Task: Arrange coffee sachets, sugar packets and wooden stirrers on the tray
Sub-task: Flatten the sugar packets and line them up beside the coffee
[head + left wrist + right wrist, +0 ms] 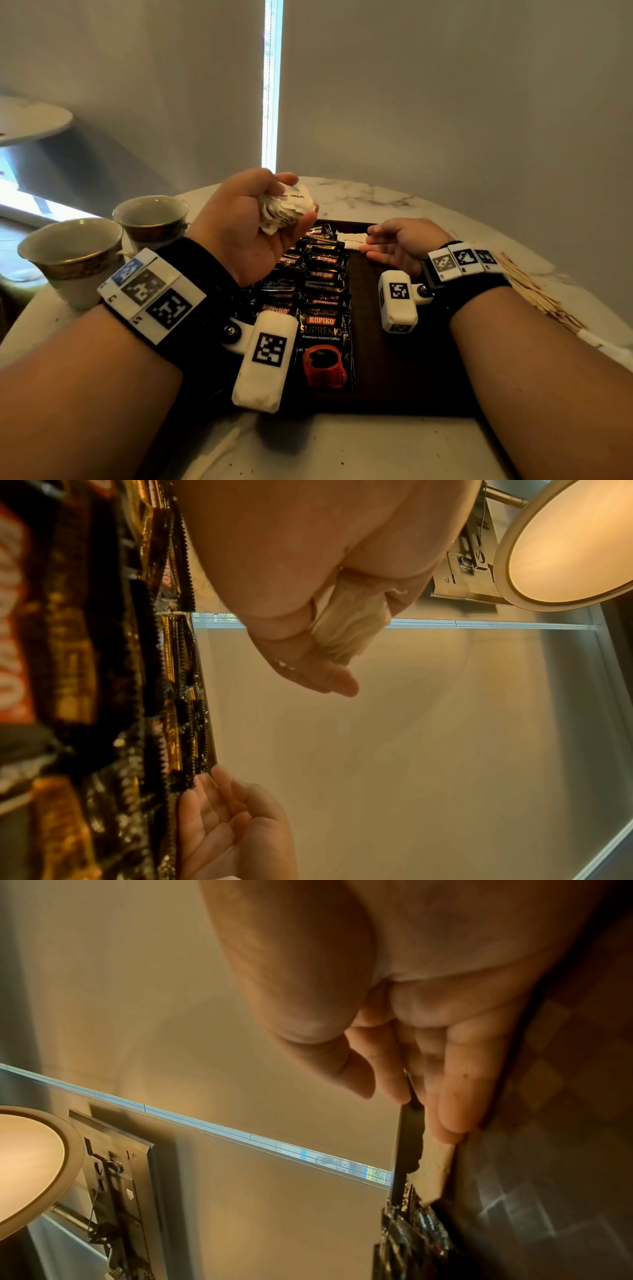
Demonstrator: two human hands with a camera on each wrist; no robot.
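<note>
A hotel room or lounge-style sitting corner, set up for coffee service.

A round marble-patterned surface [359, 197] carries a dark wooden tray [404, 377] laid with rows of black instant coffee sachets [323, 274], a white sugar packet [352, 238] and, off to the right, a pile of wooden stirrers [534, 291]. Two gilt-banded porcelain cups [73, 253] stand at the left. Plain roller blinds [445, 85] cover the window behind, with a bright strip of daylight between them. The wrist views show a round, warm-lit ceiling lamp [575, 542] and a metal fixture beside it. A second pale round tabletop [30, 118] sits further left.
</note>
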